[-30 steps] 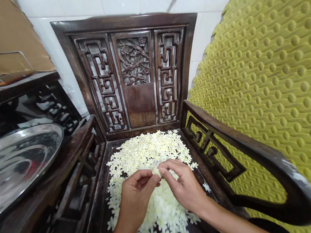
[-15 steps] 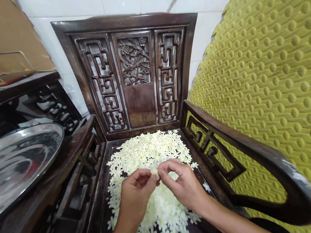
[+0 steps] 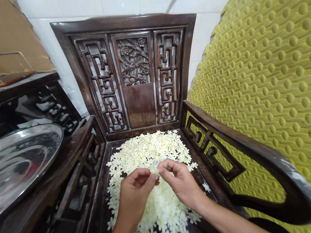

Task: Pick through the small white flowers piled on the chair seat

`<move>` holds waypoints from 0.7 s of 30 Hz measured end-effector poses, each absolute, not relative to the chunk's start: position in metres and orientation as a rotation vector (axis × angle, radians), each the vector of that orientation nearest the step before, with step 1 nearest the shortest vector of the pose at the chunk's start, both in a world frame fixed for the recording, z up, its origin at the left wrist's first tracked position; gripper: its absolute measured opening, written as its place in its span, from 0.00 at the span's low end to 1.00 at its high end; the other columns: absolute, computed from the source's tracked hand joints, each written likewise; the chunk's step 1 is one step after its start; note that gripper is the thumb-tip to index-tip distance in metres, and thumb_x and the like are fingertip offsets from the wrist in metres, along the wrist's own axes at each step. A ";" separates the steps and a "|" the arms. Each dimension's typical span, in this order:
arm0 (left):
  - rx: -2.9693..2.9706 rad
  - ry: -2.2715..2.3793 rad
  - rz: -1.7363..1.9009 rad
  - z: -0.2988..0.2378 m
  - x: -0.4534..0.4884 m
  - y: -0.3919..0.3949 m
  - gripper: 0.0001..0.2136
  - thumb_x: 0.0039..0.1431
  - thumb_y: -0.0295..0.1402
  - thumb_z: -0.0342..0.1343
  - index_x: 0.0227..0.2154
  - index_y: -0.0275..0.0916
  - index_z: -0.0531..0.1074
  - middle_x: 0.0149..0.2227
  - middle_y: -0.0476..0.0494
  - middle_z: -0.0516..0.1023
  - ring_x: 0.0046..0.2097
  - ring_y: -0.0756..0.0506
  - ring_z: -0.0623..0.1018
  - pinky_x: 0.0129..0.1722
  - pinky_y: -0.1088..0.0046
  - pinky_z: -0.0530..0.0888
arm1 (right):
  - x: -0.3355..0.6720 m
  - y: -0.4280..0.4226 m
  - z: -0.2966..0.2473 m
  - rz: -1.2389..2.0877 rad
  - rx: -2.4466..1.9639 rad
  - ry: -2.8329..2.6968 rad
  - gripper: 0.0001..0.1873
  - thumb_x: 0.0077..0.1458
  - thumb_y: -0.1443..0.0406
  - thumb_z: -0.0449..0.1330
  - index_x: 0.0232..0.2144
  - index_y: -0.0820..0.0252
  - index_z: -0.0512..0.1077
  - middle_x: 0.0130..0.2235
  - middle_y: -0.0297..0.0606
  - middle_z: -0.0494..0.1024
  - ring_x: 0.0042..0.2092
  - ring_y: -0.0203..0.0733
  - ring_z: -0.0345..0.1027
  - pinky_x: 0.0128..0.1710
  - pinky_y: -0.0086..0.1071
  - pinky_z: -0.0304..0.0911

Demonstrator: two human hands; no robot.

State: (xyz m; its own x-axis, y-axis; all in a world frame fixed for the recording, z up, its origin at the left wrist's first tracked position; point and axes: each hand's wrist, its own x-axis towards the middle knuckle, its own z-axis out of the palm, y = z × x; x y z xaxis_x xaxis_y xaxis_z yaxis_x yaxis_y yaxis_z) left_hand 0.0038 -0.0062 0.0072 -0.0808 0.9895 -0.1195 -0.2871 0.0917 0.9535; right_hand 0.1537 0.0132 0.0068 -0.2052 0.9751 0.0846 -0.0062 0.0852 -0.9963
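Note:
Above the seat of a dark carved wooden chair, my left hand (image 3: 136, 195) and my right hand (image 3: 181, 182) meet fingertip to fingertip. Between their pinched thumbs and forefingers is a small pale flower (image 3: 154, 172), partly covered by the fingers. Both hands are closed on it, left hand on its left side and right hand on its right. Beneath them a thick spread of white-yellow flowers (image 3: 148, 151) covers much of the seat. Single flowers lie toward the seat's edges, one (image 3: 206, 187) near the right armrest.
The chair's carved backrest (image 3: 141, 105) rises ahead against white wall tiles. Its right armrest (image 3: 249, 147) curves beside my right arm. A shiny metal tray (image 3: 49, 143) rests at the left armrest. A yellow bumpy foam mat (image 3: 275, 80) stands at right; cardboard (image 3: 5, 32) is upper left.
The fingertips of my right hand have shifted very slightly, and a little more of the pale flower shows between the hands. Otherwise the scene stays the same.

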 end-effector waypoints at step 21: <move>0.892 1.055 1.297 0.005 0.004 -0.010 0.09 0.50 0.34 0.69 0.30 0.35 0.77 0.30 0.47 0.82 0.38 0.43 0.83 0.44 0.67 0.80 | 0.153 0.004 0.011 0.925 -1.141 -1.614 0.11 0.64 0.61 0.55 0.31 0.59 0.71 0.31 0.34 0.75 0.36 0.40 0.69 0.38 0.31 0.63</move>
State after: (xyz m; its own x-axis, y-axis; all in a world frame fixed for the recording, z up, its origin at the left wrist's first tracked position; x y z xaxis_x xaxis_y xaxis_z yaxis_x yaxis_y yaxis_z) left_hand 0.0036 -0.0098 0.0045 -0.0260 0.9943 -0.1033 -0.3035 0.0906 0.9485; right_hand 0.1535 0.0040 0.0114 -0.1438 0.9558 0.2564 0.2617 0.2866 -0.9216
